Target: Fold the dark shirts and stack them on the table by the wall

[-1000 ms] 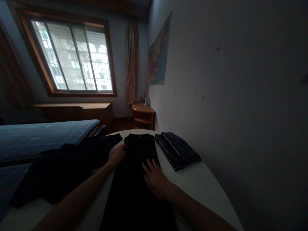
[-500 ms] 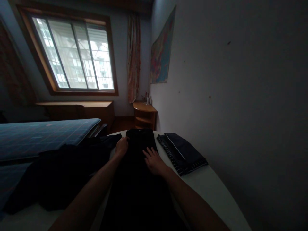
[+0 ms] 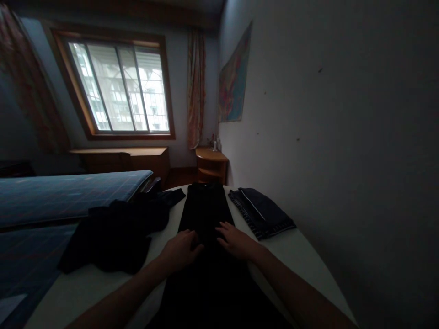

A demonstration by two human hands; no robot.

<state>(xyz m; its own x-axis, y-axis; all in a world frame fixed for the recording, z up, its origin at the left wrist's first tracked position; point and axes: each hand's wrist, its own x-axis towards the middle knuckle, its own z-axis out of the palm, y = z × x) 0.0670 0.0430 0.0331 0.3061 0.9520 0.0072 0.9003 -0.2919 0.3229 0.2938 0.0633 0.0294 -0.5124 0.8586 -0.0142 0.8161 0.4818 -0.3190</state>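
Observation:
A long black garment (image 3: 209, 212), apparently trousers, lies stretched along the table, its narrower end with a small pale label at the far edge. On its left side rests my left hand (image 3: 182, 249), fingers slightly bent and thumb apart, gripping nothing that I can see. My right hand (image 3: 236, 240) lies on the right side of the same cloth with its fingers spread. The garment's near part is too dark to make out. A folded dark garment (image 3: 265, 211) with a white stripe lies to the right. Another dark garment (image 3: 116, 233) is heaped to the left.
The pale round-edged table (image 3: 302, 265) carries the clothes, close to the wall on the right. At the left is a bed with a blue checked mattress (image 3: 68, 194). A wooden corner shelf (image 3: 211, 155) and a desk (image 3: 147, 157) stand beyond, below a window (image 3: 120, 87).
Both hands have drawn nearer to me along the black garment. My left hand has left the far left edge of the cloth. The view has shifted slightly to the left.

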